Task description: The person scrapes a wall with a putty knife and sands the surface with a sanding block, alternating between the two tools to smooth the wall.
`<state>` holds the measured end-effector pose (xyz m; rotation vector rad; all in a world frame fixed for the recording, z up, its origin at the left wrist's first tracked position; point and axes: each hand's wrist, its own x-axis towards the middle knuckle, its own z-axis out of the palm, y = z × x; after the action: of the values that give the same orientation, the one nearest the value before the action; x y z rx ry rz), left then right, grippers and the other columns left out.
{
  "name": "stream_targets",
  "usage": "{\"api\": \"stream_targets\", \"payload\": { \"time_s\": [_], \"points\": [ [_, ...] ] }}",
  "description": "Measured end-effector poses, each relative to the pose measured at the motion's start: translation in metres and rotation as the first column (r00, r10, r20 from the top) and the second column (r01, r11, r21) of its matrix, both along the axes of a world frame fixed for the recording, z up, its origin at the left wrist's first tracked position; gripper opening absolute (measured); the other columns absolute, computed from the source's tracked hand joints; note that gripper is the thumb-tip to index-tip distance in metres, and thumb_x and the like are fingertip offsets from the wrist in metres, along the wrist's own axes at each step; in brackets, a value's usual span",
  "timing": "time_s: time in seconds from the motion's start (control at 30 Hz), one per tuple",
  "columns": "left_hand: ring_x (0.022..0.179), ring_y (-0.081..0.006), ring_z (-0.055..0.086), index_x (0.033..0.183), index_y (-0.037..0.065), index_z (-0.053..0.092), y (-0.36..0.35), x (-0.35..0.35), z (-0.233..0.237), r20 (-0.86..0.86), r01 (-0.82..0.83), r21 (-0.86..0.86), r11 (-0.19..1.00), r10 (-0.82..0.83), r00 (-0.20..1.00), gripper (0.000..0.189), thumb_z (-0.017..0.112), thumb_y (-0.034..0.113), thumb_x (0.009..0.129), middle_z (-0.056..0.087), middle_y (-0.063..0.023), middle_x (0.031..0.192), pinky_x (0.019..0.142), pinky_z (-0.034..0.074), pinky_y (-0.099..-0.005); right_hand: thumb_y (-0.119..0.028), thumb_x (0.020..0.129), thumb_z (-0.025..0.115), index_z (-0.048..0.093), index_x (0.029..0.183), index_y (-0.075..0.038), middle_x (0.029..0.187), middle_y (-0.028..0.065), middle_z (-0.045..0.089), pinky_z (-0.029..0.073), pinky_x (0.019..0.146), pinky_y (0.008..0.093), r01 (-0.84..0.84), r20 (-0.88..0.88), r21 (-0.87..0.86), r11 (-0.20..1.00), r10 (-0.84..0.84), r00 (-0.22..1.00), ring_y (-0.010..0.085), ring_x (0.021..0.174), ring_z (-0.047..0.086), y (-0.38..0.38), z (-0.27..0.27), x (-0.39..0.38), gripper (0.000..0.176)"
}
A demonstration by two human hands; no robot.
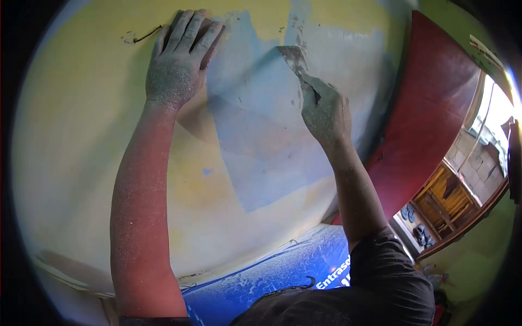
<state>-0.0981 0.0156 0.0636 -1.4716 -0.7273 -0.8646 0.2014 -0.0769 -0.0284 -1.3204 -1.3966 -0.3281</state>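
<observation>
Against the yellow wall our left hand lies flat, fingers stretched out, holding nothing. Our right hand is closed round the scraper, its blade touching the wall at the top of the blue patch. We judge a low blade angle and even pressure best, braced by the flat palm.

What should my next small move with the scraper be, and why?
Probably push the scraper up into the yellow paint above its blade: the right hand holds it on the scraped blue patch, left hand braced flat on the wall.
</observation>
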Motion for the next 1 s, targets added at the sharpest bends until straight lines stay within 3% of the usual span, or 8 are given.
{"api": "stream_targets", "payload": {
  "time_s": [0.23,0.33,0.53,1.0],
  "points": [
    [0.165,-0.0252,0.041,0.169,0.037,0.053,-0.002,-0.001,0.006,0.003,0.010,-0.005,1.000,-0.010,1.000,0.064,0.072,0.034,0.108,0.045,-0.0006,0.178,0.132,0.038,-0.0567,-0.021,0.108,0.063,0.082,0.133,-0.017,0.105,0.0239,0.079,0.060,0.089,0.0570,-0.028,0.016,0.145,0.989,0.026,1.000,0.0479,0.103,0.076,0.007,-0.011,0.002,0.032],
    [0.165,-0.0263,0.041,0.169,0.037,0.054,-0.002,-0.001,0.002,-0.008,0.005,-0.014,1.000,-0.005,1.000,0.064,0.073,0.034,0.108,0.046,-0.0012,0.178,0.132,0.038,-0.0575,-0.022,0.109,0.063,0.083,0.131,-0.016,0.106,0.0248,0.079,0.061,0.089,0.0573,0.009,-0.028,0.091,0.996,-0.006,1.000,0.0489,0.101,0.076,0.013,0.014,0.001,0.030],
    [0.164,-0.0271,0.042,0.168,0.036,0.056,-0.006,0.000,0.007,-0.005,0.020,-0.006,1.000,-0.020,1.000,0.061,0.072,0.035,0.108,0.046,-0.0022,0.177,0.131,0.039,-0.0584,-0.023,0.109,0.062,0.083,0.129,-0.016,0.106,0.0268,0.078,0.060,0.086,0.0591,-0.009,0.037,0.108,0.994,0.005,0.999,0.0517,0.096,0.076,0.001,-0.009,0.002,0.030],
    [0.165,-0.0275,0.041,0.167,0.034,0.057,-0.005,0.001,0.007,-0.018,0.010,0.000,1.000,-0.010,1.000,0.060,0.072,0.036,0.108,0.047,-0.0021,0.177,0.130,0.039,-0.0587,-0.022,0.107,0.064,0.083,0.131,-0.016,0.104,0.0249,0.078,0.061,0.088,0.0571,-0.010,-0.006,0.076,0.997,0.010,1.000,0.0474,0.099,0.077,0.002,-0.003,0.006,0.031]
  ]
}}
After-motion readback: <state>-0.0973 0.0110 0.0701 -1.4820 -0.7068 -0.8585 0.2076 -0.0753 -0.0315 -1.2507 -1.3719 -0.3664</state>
